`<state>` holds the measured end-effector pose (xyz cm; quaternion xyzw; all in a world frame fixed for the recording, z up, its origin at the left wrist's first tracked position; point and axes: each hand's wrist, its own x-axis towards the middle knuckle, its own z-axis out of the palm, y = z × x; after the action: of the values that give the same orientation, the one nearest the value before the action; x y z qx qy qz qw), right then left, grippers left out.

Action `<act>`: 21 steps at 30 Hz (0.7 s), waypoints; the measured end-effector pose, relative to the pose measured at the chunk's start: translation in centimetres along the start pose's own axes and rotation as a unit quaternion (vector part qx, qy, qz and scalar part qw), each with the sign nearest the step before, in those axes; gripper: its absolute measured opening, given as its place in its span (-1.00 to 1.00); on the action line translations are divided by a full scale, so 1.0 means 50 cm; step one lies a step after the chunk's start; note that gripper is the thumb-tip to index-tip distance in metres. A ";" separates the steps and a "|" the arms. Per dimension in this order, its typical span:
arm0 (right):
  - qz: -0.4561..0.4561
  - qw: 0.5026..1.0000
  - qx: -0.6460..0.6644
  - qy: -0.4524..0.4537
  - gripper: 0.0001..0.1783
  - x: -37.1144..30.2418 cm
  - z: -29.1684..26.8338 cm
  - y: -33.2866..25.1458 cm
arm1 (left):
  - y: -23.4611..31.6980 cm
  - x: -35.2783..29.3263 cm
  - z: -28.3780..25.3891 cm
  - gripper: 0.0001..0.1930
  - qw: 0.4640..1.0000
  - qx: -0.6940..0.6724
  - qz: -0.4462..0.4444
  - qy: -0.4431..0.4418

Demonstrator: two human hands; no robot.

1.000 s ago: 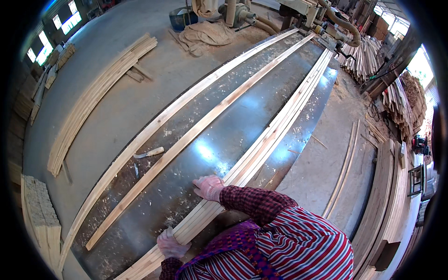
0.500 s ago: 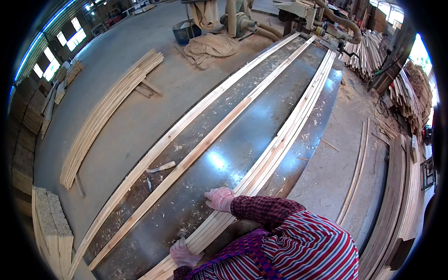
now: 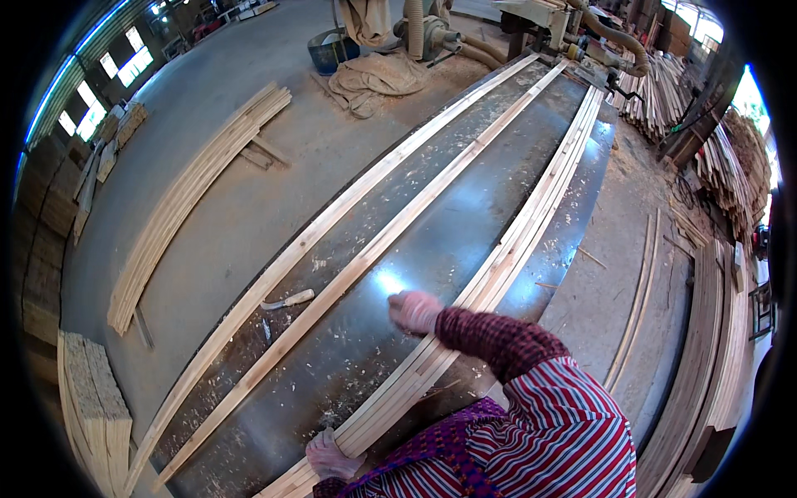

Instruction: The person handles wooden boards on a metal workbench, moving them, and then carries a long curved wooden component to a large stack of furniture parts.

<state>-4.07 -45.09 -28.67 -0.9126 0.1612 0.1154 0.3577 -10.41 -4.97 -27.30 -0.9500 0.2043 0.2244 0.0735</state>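
A bundle of long pale wooden strips lies lengthwise along the right side of a dark metal table. My left hand, in a pale glove, is closed on the near end of these strips at their left edge. Farther up, my right hand, gloved in pinkish white, reaches across the bundle. It hovers over bare metal just left of the strips, its fingers curled and nothing visible in them. Left of it lie a single wooden strip and, beyond that, another pale strip.
Between the two left strips lies a small hand tool with a pale handle. A machine with hoses stands at the table's far end. Stacked strips lie on the floor to the left, long boards to the right.
My right hand has moved forward and right along the bundle and lifted off its left edge. My left hand stays at the near end, only slightly shifted.
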 end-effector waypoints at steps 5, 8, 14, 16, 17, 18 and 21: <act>0.066 0.982 -0.145 0.098 -0.65 0.092 -0.179 0.106 | -0.014 0.004 0.023 0.09 0.999 -0.019 0.017 0.029; 0.108 0.959 -0.236 0.111 -0.64 0.139 -0.264 0.155 | -0.010 0.001 0.002 0.03 0.997 -0.052 0.030 0.040; 0.153 0.930 -0.300 0.145 -0.71 0.199 -0.352 0.178 | -0.008 -0.001 0.008 -0.05 0.989 -0.032 0.069 0.129; 0.087 0.910 -0.376 0.153 -0.71 0.227 -0.342 0.170 | -0.017 0.003 0.028 0.03 0.990 -0.042 0.058 0.125; 0.056 0.896 -0.412 0.157 -0.71 0.244 -0.336 0.165 | -0.025 0.003 0.046 0.07 0.990 -0.047 0.054 0.123; 0.054 0.897 -0.425 0.108 -0.69 0.262 -0.333 0.139 | -0.047 0.010 0.086 0.07 0.990 -0.014 0.051 0.128; -0.034 0.859 -0.508 0.060 -0.70 0.292 -0.284 0.108 | -0.083 0.023 0.140 0.05 0.987 -0.039 0.077 0.134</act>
<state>8.68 -61.71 -26.58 -0.9777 0.0697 0.1142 -0.1618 -10.52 0.00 -33.87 -0.9550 0.2760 0.1080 -0.0088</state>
